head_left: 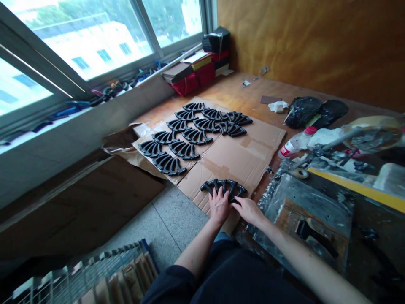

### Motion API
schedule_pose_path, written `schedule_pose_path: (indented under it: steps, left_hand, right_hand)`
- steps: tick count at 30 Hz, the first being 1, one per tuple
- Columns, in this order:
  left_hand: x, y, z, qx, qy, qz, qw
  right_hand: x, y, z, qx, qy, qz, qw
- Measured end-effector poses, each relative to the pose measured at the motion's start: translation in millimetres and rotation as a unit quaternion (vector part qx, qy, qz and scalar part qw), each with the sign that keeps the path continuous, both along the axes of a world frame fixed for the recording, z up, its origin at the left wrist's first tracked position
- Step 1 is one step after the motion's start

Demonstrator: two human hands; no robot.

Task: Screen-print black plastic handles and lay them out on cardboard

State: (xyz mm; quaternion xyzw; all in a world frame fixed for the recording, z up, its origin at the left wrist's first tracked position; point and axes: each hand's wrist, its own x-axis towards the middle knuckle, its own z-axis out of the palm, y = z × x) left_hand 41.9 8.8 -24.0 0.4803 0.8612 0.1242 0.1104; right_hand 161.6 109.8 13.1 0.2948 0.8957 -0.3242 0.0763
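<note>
A fan-shaped row of black handle-like pieces [224, 184] lies on the near end of a flat cardboard sheet [253, 147]. My left hand [220, 205] rests on this row from the near side, its fingers spread over the pieces. Beside it, my right hand [248, 210] has its fingers closed at the row's near right end, touching a black piece there. The fingers partly hide that piece. Farther off on the cardboard, several similar fans of black pieces [182, 148] are laid side by side in rows.
To the right stand a bottle with a red cap [295, 142], a tape roll [299, 173] and a stained metal plate [329, 181] carrying a single black handle [318, 238]. Red boxes [193, 80] sit by the window. A wire rack [104, 274] is at lower left.
</note>
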Motion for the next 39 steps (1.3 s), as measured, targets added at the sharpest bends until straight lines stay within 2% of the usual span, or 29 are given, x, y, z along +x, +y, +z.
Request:
schedule_pose_path:
  steps: [2, 4, 7, 10, 12, 14, 16, 19, 22, 27, 30, 33, 36, 39]
  left_hand:
    - [-27.7, 15.4, 5.1, 0.02, 0.011, -0.059, 0.998]
    - [-62.3, 43.5, 12.6, 0.04, 0.019, -0.127, 0.991]
    - [-115.3, 103.7, 22.4, 0.045, 0.019, -0.226, 0.973]
    - [-158.0, 165.8, 24.3, 0.023, 0.019, -0.294, 0.955]
    - [-180.1, 196.7, 21.3, 0.003, 0.021, -0.303, 0.953]
    - [-199.2, 215.0, 16.5, -0.009, 0.024, -0.287, 0.958]
    - [-215.7, 221.6, 11.6, -0.01, 0.027, -0.26, 0.965]
    - [-230.4, 217.7, 5.5, -0.01, 0.032, -0.22, 0.975]
    - [-223.4, 207.3, 1.0, -0.006, 0.044, -0.169, 0.985]
    - [-172.6, 175.0, -11.9, 0.068, 0.07, -0.049, 0.994]
    - [-144.2, 149.3, -23.6, 0.098, 0.038, 0.008, 0.994]
    - [-120.6, 132.6, -27.5, 0.126, -0.021, 0.053, 0.99]
    - [-87.2, 132.2, -9.1, 0.166, -0.131, 0.092, 0.973]
    - [-30.9, 143.1, 39.9, 0.224, -0.316, 0.086, 0.918]
  right_hand:
    - [-3.4, 3.1, -3.8, -0.007, 0.028, -0.009, 1.0]
    - [-11.3, 9.1, -7.3, -0.005, 0.031, -0.018, 0.999]
    - [-27.5, 18.2, -11.0, -0.001, -0.024, -0.02, 1.0]
    - [-36.7, 20.5, -15.1, -0.018, -0.082, -0.011, 0.996]
    - [-36.2, 18.2, -19.1, -0.029, -0.094, -0.003, 0.995]
    - [-33.0, 15.2, -23.5, -0.037, -0.096, -0.001, 0.995]
    - [-29.8, 12.8, -26.9, -0.041, -0.099, -0.003, 0.994]
    - [-28.7, 11.6, -27.7, -0.048, -0.099, -0.01, 0.994]
    - [-30.4, 13.4, -22.2, -0.062, -0.075, -0.02, 0.995]
    - [-19.1, 24.2, 1.5, -0.097, 0.019, -0.026, 0.995]
    - [14.9, 26.5, 22.4, -0.074, 0.097, -0.057, 0.991]
    - [75.9, 20.0, 39.2, 0.009, 0.146, -0.117, 0.982]
    - [147.3, 8.5, 40.5, 0.117, 0.133, -0.162, 0.971]
    - [199.5, -7.0, 29.4, 0.172, 0.087, -0.141, 0.971]
